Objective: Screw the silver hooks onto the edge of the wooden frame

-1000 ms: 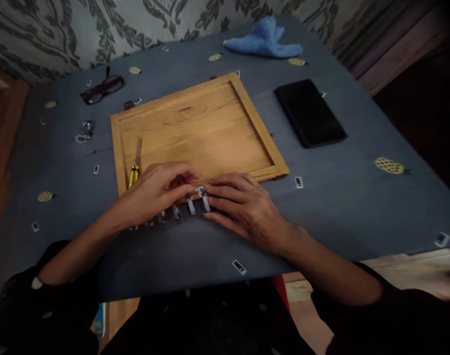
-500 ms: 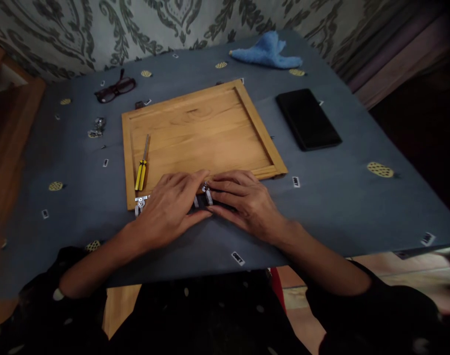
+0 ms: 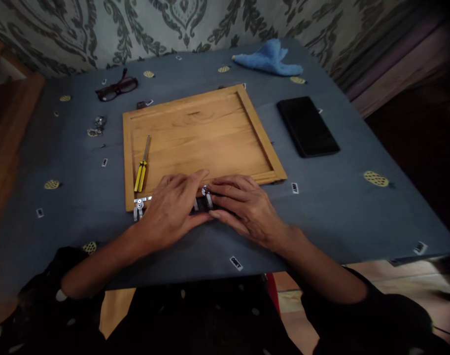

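Observation:
A light wooden framed panel (image 3: 202, 133) lies on the table in front of me. At its near edge is a black handle-like piece (image 3: 201, 204) with silver metal bands, mostly covered by my fingers. My left hand (image 3: 175, 204) curls over this piece from the left, thumb below. From the right, my right hand (image 3: 247, 204) closes on its other end, fingertips beside a small silver fitting (image 3: 205, 190). A silver metal clasp (image 3: 139, 208) sits at the panel's near left corner. The screwdriver (image 3: 142, 170), yellow and black, rests on the panel's left part.
Beyond the panel are dark-framed glasses (image 3: 117, 89) and a blue cloth (image 3: 271, 58). Small metal parts (image 3: 97, 124) lie to the left, with a screw (image 3: 102, 145) close by. A black tablet-like device (image 3: 308, 125) is at right. The blue-grey tablecloth (image 3: 339, 212) has pineapple prints.
The view has shifted slightly. Both hands keep almost the same hold at the panel's near edge; the other objects stay in place.

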